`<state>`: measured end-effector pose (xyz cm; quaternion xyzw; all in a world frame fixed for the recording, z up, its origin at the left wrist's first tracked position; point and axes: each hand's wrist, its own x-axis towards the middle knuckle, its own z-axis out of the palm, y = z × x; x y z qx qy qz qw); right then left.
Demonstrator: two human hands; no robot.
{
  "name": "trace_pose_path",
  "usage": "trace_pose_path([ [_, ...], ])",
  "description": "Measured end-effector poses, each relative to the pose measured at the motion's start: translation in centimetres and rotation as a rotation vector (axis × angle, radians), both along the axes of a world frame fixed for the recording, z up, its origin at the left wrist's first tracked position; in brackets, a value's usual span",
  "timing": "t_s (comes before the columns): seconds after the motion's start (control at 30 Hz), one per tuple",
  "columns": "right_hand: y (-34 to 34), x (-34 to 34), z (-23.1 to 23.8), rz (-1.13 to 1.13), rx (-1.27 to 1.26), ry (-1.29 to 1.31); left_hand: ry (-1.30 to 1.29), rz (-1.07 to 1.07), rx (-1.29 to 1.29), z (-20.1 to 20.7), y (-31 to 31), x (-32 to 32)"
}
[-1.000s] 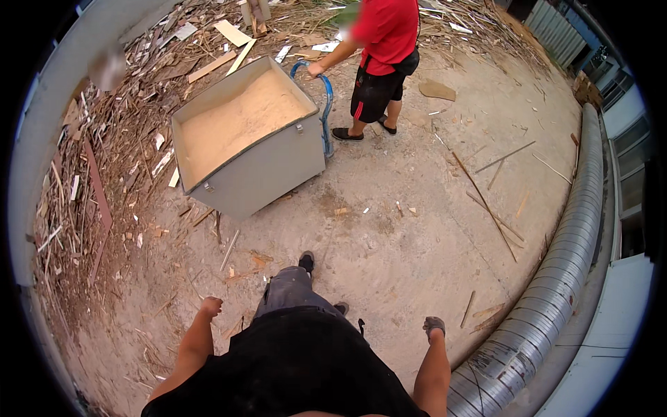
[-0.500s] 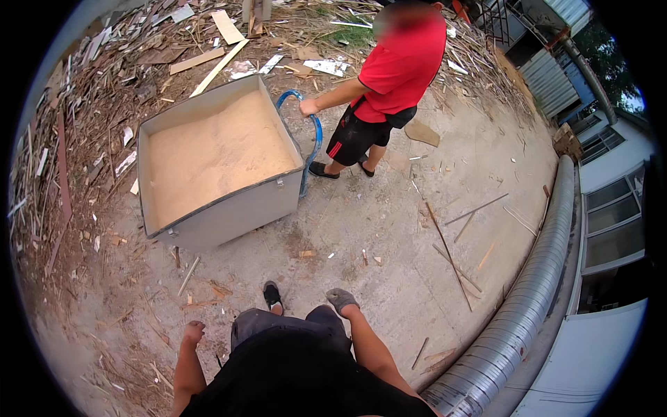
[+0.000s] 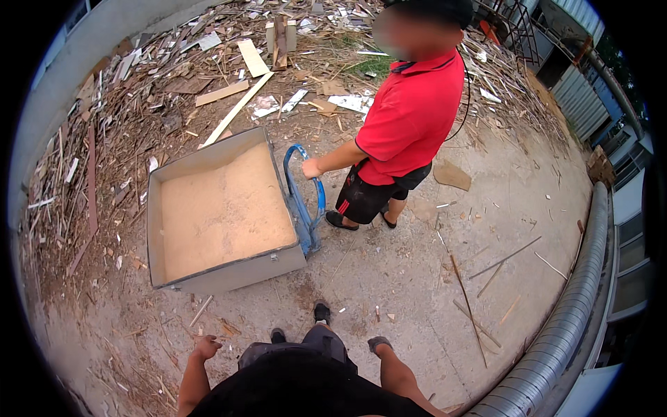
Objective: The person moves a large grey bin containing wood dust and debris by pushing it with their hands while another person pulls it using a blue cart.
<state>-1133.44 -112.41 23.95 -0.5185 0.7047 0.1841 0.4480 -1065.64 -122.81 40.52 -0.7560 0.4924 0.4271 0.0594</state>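
Note:
My left hand (image 3: pixel 207 345) hangs at my side with its fingers apart and nothing in them. On the other side hangs my right hand (image 3: pixel 379 344), covered in what looks like a grey glove; its fingers blend together. Ahead of me stands a large grey box cart (image 3: pixel 257 276), filled nearly to the rim with pale sawdust (image 3: pixel 222 208). Neither of my hands touches it. A co-worker (image 3: pixel 424 125) in a red shirt and black shorts grips the cart's blue handle (image 3: pixel 320 196) with one hand.
Wood scraps (image 3: pixel 184 87) are heaped beyond and left of the cart. Long thin sticks (image 3: pixel 467 306) lie on the concrete to the right. A ribbed metal duct (image 3: pixel 556 347) runs beside the building at the right. A flat brown board piece (image 3: pixel 451 176) lies behind the co-worker.
The cart and co-worker sit lower in the picture, and more of the far scrap heap and wall shows. My feet have shifted in a step. The co-worker still holds the handle.

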Motion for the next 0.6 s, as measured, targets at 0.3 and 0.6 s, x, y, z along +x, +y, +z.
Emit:
trace_pose_path([
  [0.3, -19.4, -3.7, 3.8, 0.220, -0.323, 0.010, 0.030, 0.448, -0.047, 8.3, 4.2, -5.2],
  [0.6, -34.5, 19.6, 16.2, 0.083, -0.937, -0.463, 0.114, 0.858, -0.188, 4.8, 16.9, -6.7],
])
